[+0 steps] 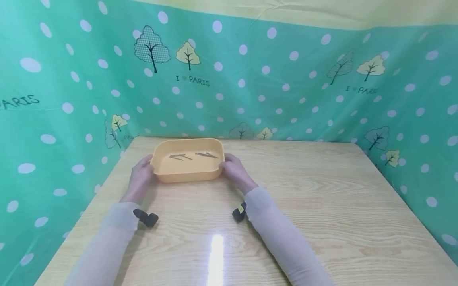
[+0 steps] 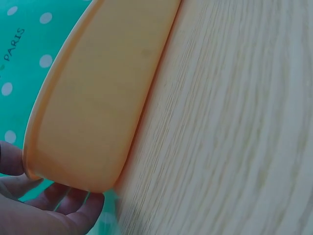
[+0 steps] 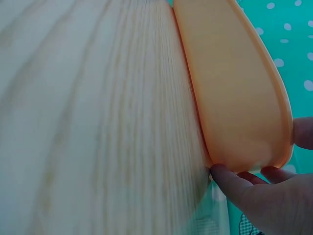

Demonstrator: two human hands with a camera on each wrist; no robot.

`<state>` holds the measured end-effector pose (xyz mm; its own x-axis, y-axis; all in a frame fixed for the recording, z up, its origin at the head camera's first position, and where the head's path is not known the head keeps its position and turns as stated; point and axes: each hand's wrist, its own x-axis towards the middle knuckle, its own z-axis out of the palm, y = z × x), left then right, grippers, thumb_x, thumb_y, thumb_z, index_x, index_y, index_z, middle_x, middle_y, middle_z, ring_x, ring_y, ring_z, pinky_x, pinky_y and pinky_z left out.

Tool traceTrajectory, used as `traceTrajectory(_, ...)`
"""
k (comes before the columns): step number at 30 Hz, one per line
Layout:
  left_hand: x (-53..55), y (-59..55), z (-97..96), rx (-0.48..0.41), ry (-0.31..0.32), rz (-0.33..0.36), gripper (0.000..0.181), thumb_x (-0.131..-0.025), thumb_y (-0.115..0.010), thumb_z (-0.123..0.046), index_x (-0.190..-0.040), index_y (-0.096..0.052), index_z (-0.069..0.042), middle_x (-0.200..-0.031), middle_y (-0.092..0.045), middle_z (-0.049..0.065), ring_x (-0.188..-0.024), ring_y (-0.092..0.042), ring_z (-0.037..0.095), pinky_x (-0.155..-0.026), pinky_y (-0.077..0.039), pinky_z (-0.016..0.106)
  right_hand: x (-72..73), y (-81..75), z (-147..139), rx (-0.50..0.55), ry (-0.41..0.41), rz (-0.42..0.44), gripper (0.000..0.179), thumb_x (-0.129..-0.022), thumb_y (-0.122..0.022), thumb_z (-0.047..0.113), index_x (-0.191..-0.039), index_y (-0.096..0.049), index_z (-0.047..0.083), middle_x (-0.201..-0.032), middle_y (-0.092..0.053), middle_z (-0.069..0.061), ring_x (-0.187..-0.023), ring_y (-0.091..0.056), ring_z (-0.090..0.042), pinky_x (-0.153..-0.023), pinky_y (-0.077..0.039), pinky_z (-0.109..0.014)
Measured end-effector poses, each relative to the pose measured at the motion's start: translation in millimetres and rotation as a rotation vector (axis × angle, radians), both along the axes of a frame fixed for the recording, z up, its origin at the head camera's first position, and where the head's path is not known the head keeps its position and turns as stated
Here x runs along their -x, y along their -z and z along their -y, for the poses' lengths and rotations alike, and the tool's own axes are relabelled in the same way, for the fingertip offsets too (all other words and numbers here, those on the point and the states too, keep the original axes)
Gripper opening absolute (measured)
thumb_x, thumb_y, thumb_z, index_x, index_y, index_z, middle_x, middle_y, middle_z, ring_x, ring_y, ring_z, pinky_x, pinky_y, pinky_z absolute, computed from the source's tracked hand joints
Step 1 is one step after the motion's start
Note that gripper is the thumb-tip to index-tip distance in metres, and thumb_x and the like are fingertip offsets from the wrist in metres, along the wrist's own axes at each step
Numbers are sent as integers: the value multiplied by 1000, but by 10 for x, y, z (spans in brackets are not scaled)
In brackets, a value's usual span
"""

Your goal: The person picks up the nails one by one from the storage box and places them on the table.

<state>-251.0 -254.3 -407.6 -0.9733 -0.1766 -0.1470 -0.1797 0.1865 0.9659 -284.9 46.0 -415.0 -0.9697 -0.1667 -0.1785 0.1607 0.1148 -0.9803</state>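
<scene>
A shallow orange-yellow tray [image 1: 189, 176] with rounded corners stands toward the back left of the table. Inside it lie two groups of thin, dark brownish pieces: a forked one [image 1: 180, 156] on the left and a narrower bunch [image 1: 206, 155] on the right; their kind is too small to make out. My left hand [image 1: 141, 174] grips the tray's left end, fingers [image 2: 88, 210] against the end wall and one digit at the rim. At the opposite end my right hand [image 1: 236, 171] holds the tray likewise, fingertips [image 3: 220, 171] low on its wall.
The light wood-grain table [image 1: 322, 206] extends to the right and toward me, with a bright reflection [image 1: 216, 258] near the front. A green dotted curtain [image 1: 250, 71] encloses the back and both sides. Black camera mounts [image 1: 146, 218] sit on both wrists.
</scene>
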Motion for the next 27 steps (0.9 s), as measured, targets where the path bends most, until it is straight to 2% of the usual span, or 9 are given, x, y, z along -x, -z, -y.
traceTrajectory(6, -19, 15, -33, 10, 0, -7, 62, -93, -27, -7, -153, -14, -12, -158, -15, 11, -143, -17, 32, -116, -16, 47, -17, 10, -29, 17, -3, -8, 65, -82, -53, 6, -144, -37, 3, -142, -44, -15, -119, -53, -27, -102, -44, -40)
traceTrajectory(13, -33, 1, -76, 36, -2, -3, 62, -93, -27, -10, -154, -15, -14, -159, -14, 9, -145, -9, 29, -117, -9, 48, -21, 1, -74, 30, -1, 10, 65, -82, -53, 7, -145, -37, 4, -143, -43, -14, -121, -52, -28, -101, -44, -40)
traceTrajectory(20, -20, 5, -123, 34, 9, -16, 62, -93, -28, -10, -153, -16, -13, -158, -16, 10, -145, -9, 29, -117, -9, 48, -32, -12, -123, 44, -4, -7, 65, -81, -52, 4, -144, -36, 2, -141, -45, -16, -118, -54, -29, -101, -44, -41)
traceTrajectory(27, -16, 28, -155, 21, 13, -13, 62, -93, -29, -9, -153, -16, -13, -158, -16, 9, -145, -9, 28, -117, -9, 48, -36, -3, -169, -2, -3, -14, 66, -81, -53, 6, -145, -37, 4, -142, -46, -13, -118, -54, -26, -103, -42, -40)
